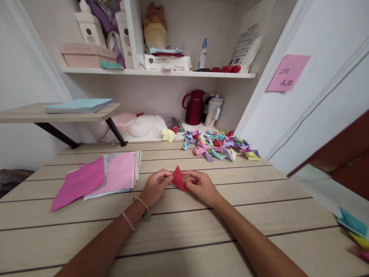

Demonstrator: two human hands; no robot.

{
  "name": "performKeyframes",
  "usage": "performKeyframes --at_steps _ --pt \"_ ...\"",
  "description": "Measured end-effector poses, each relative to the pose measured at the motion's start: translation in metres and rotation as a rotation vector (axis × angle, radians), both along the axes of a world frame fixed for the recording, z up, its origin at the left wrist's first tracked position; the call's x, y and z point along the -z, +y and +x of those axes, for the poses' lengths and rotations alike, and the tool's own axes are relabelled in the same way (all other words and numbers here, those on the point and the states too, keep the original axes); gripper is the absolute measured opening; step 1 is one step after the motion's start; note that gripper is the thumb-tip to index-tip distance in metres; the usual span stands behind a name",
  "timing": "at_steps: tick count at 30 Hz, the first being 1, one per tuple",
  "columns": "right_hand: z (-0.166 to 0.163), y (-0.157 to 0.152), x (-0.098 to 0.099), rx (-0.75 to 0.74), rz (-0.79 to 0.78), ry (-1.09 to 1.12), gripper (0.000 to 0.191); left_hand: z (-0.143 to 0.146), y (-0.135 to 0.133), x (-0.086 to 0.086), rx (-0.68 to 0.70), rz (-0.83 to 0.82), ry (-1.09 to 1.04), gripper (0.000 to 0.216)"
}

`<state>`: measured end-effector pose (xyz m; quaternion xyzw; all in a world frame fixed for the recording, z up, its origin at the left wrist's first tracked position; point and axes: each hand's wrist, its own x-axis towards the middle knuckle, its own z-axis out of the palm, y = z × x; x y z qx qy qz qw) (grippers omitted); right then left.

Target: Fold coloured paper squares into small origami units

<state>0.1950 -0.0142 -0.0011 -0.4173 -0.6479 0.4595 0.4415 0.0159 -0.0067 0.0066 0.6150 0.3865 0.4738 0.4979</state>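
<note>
A small red folded paper piece, triangular with its tip pointing up, sits between both hands on the wooden table. My left hand pinches its left edge with curled fingers. My right hand pinches its right side, fingers closed on the paper. A stack of pink and pastel paper sheets lies to the left of my left hand. A pile of several folded coloured paper pieces lies further back on the right.
A low wooden shelf with blue sheets stands at the back left. A red jug and a white cup stand against the back wall. A pink note hangs on the right wall. Loose coloured papers lie at the right edge.
</note>
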Motion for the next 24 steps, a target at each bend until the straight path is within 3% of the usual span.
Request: performKeyframes --at_steps 3,9,15,19,24 --pt "-0.001 -0.002 0.0 0.014 0.13 -0.091 0.037 0.0 0.0 0.003 0.008 -0.063 -0.031 0.017" --pt "-0.003 -0.008 -0.004 0.158 0.344 -0.109 0.028 0.001 0.0 0.002 0.021 -0.127 -0.096 0.029" --pt "-0.003 -0.008 -0.005 0.211 0.296 -0.05 0.026 0.002 -0.003 0.0 0.136 -0.2 -0.114 0.036" --pt "-0.003 -0.006 -0.003 0.128 0.208 -0.045 0.022 0.001 0.0 0.006 0.047 -0.151 -0.125 0.036" --pt "-0.004 -0.005 -0.003 0.14 0.187 -0.056 0.018 0.001 0.002 0.012 -0.06 -0.087 -0.063 0.025"
